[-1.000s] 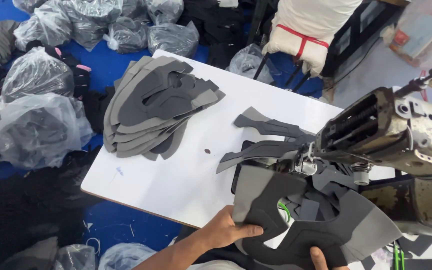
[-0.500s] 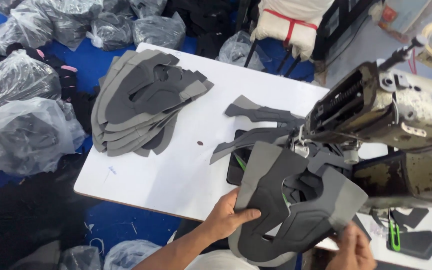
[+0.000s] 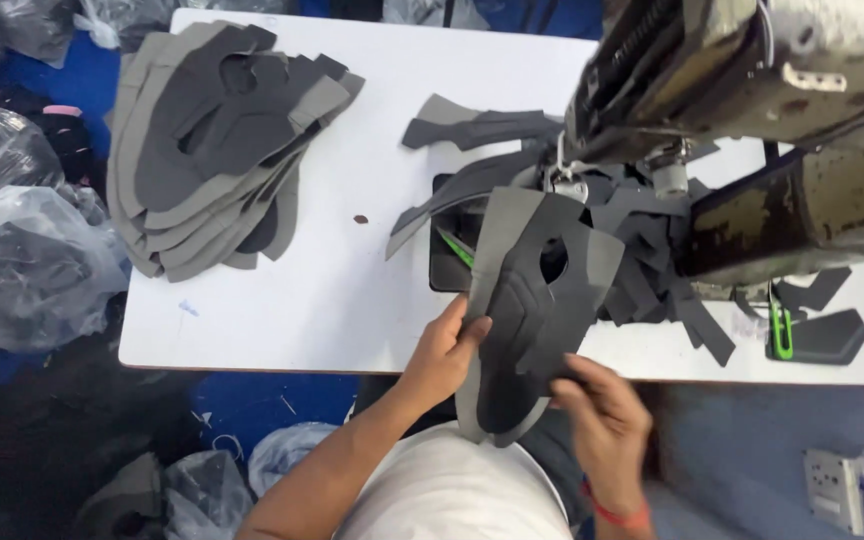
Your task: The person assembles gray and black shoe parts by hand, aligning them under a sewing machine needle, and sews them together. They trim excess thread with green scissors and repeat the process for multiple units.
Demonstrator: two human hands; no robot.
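Your left hand [image 3: 442, 350] and right hand [image 3: 597, 415] fingers are now both pinching the grey cut shoe-upper panel [image 3: 532, 300], folding it narrower and drawing it from the sewing machine [image 3: 752, 90] over the white table [image 3: 352, 270] edge.

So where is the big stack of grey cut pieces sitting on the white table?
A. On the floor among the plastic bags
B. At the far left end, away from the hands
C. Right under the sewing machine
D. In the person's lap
B: the stack of grey cut pieces lies at the left end of the white table, apart from the left hand and right hand, which hold one dark piece near the sewing machine.
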